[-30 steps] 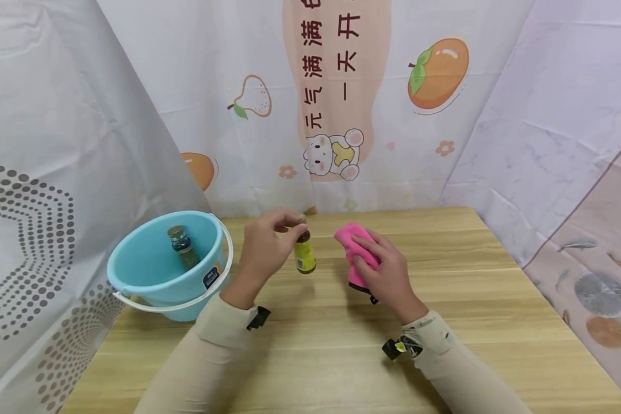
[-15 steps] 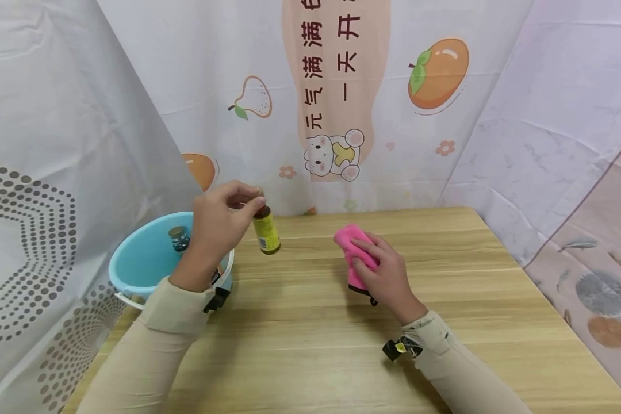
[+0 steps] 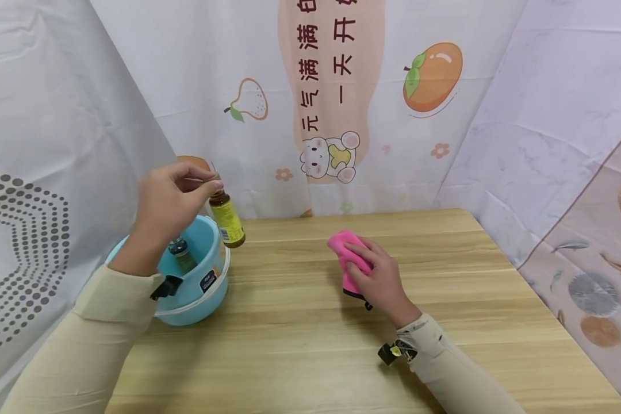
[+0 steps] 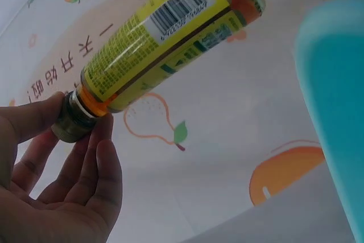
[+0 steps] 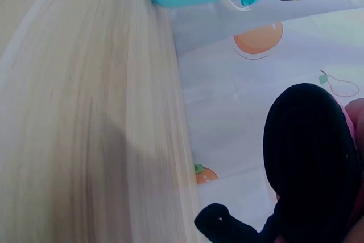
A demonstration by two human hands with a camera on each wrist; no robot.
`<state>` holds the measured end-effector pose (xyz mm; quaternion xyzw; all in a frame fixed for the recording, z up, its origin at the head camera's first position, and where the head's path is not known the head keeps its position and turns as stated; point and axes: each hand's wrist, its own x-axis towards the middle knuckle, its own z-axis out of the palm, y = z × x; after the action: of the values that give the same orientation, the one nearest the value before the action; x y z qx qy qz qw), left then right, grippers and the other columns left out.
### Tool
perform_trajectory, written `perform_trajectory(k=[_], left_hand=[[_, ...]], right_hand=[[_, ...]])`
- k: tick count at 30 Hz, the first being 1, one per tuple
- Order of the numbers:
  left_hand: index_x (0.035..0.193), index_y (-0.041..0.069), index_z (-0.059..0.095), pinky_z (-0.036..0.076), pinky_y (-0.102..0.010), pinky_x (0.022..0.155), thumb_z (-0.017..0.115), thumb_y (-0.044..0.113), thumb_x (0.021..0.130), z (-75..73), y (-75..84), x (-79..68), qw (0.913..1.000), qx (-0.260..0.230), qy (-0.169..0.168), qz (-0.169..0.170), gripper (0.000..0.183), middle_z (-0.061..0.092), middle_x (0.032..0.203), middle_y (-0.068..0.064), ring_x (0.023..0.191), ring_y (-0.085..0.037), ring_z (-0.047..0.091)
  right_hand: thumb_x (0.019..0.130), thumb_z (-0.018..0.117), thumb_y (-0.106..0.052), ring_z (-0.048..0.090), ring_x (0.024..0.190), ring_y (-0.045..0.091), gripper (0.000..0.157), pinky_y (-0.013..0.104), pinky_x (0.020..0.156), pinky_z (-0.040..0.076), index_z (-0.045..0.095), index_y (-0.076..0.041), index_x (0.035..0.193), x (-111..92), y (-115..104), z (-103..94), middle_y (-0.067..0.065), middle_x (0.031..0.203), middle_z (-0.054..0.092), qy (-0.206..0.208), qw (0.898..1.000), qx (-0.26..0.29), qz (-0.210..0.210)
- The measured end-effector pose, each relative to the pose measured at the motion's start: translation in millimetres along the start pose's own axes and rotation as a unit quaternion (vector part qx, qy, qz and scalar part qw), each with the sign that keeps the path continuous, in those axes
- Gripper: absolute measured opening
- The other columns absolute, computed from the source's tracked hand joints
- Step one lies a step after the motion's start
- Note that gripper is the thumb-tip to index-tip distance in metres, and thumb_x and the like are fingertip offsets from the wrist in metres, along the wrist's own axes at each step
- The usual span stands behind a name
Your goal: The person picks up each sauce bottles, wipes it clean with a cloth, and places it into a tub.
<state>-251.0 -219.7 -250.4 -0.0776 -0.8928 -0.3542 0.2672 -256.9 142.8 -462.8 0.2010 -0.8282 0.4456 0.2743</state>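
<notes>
My left hand [image 3: 168, 198] pinches the cap of a small brown glass bottle [image 3: 227, 220] with a yellow label. The bottle hangs tilted in the air by the right rim of a light blue bucket [image 3: 200, 305]. In the left wrist view, thumb and fingertips grip the dark cap, and a barcode shows on the label [image 4: 165, 27]. Inside the bucket leans another dark bottle [image 3: 182, 256], partly behind my left wrist. Over the table my right hand [image 3: 380, 276] holds a folded pink cloth [image 3: 349, 253] with a black edge; its dark end [image 5: 310, 140] looms large in the right wrist view.
The bucket's white handle [image 3: 207, 293] hangs down its front side. Beneath lies a wood-grain table [image 3: 290, 345]. A printed curtain [image 3: 269, 149] stands along the table's back edge, with more sheets at both sides.
My left hand has carried the yellow-labelled bottle left and upward, from above the table's middle to the bucket's right rim. The right hand keeps its grip on the cloth, nearly still.
</notes>
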Motion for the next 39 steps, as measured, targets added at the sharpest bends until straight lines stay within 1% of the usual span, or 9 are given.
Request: perform_trajectory(k=[3, 11, 16, 19, 21, 27, 30, 35, 39], left_hand=[[0.108, 0.015, 0.079, 0.052, -0.011, 0.069, 0.077, 0.047, 0.091, -7.9, -6.8, 4.9, 0.9997, 0.011, 0.002, -0.024, 0.036, 0.077, 0.104, 0.000, 0.081, 0.009, 0.066], [0.114, 0.012, 0.078, 0.049, -0.013, 0.074, 0.077, 0.050, 0.091, -30.0, -26.9, 11.0, 0.9970, 0.016, 0.014, -0.074, 0.045, 0.075, 0.104, 0.008, 0.085, 0.009, 0.065], [0.115, 0.012, 0.077, 0.048, -0.021, 0.080, 0.077, 0.049, 0.091, -40.0, -38.6, 14.7, 0.9947, 0.016, 0.003, -0.102, 0.045, 0.073, 0.095, 0.022, 0.086, 0.011, 0.064], [0.116, 0.012, 0.077, 0.049, -0.024, 0.082, 0.076, 0.051, 0.091, -42.6, -45.2, 15.9, 0.9928, 0.025, -0.001, -0.117, 0.046, 0.071, 0.094, 0.022, 0.089, 0.008, 0.064], [0.116, 0.013, 0.077, 0.049, -0.024, 0.081, 0.076, 0.052, 0.090, -42.0, -50.2, 16.7, 0.9910, 0.034, -0.007, -0.129, 0.047, 0.072, 0.096, 0.019, 0.093, 0.004, 0.064], [0.117, 0.010, 0.075, 0.050, -0.031, 0.082, 0.073, 0.051, 0.093, -32.7, -65.4, 19.1, 0.9852, 0.060, -0.040, -0.155, 0.047, 0.074, 0.116, -0.010, 0.111, -0.023, 0.062], [0.118, 0.007, 0.074, 0.052, -0.035, 0.081, 0.073, 0.047, 0.095, -28.5, -72.3, 20.5, 0.9829, 0.068, -0.061, -0.160, 0.046, 0.071, 0.121, -0.019, 0.114, -0.031, 0.061], [0.119, 0.006, 0.073, 0.058, -0.044, 0.085, 0.075, 0.043, 0.095, -24.9, -80.6, 22.5, 0.9770, 0.076, -0.105, -0.169, 0.044, 0.071, 0.121, -0.022, 0.109, -0.037, 0.064], [0.115, 0.005, 0.074, 0.058, -0.051, 0.086, 0.078, 0.042, 0.093, -23.9, -85.6, 24.1, 0.9739, 0.081, -0.131, -0.166, 0.043, 0.073, 0.116, -0.021, 0.106, -0.037, 0.064]], right_hand=[[0.088, 0.080, -0.012, 0.070, 0.097, 0.020, 0.038, 0.026, 0.062, 0.058, 0.077, -0.018, 0.125, 0, 0, 1.2, 0.010, 0.139, 0.065, 0.001, 1.000, -0.001, -0.001], [0.090, 0.077, -0.009, 0.056, 0.063, 0.013, 0.039, 0.023, 0.049, 0.051, 0.076, -0.019, 0.127, -3, 1, 4.8, 0.012, 0.141, 0.063, -0.019, 1.000, 0.019, 0.010], [0.090, 0.078, -0.009, 0.058, 0.068, 0.014, 0.039, 0.024, 0.051, 0.053, 0.076, -0.018, 0.127, -4, -1, 4.7, 0.011, 0.142, 0.062, -0.023, 0.999, 0.022, 0.014], [0.090, 0.078, -0.010, 0.059, 0.070, 0.014, 0.038, 0.024, 0.052, 0.053, 0.076, -0.018, 0.127, -4, -2, 4.8, 0.011, 0.142, 0.062, -0.024, 0.999, 0.024, 0.016], [0.090, 0.078, -0.010, 0.058, 0.071, 0.014, 0.038, 0.024, 0.051, 0.053, 0.076, -0.019, 0.127, -4, -2, 4.8, 0.011, 0.142, 0.062, -0.024, 0.999, 0.024, 0.017], [0.091, 0.078, -0.011, 0.060, 0.075, 0.014, 0.038, 0.024, 0.053, 0.054, 0.075, -0.020, 0.128, -4, -1, 5.6, 0.010, 0.144, 0.061, -0.026, 0.999, 0.026, 0.022], [0.090, 0.079, -0.011, 0.061, 0.079, 0.015, 0.038, 0.024, 0.055, 0.055, 0.075, -0.020, 0.128, -4, 0, 5.8, 0.010, 0.144, 0.061, -0.027, 0.999, 0.026, 0.023], [0.090, 0.079, -0.011, 0.061, 0.080, 0.016, 0.038, 0.024, 0.056, 0.055, 0.075, -0.019, 0.128, -4, -1, 5.7, 0.011, 0.143, 0.062, -0.027, 0.999, 0.020, 0.020], [0.091, 0.078, -0.011, 0.061, 0.079, 0.016, 0.038, 0.024, 0.056, 0.055, 0.075, -0.019, 0.128, -4, -1, 4.8, 0.011, 0.143, 0.062, -0.030, 0.999, 0.019, 0.024]])
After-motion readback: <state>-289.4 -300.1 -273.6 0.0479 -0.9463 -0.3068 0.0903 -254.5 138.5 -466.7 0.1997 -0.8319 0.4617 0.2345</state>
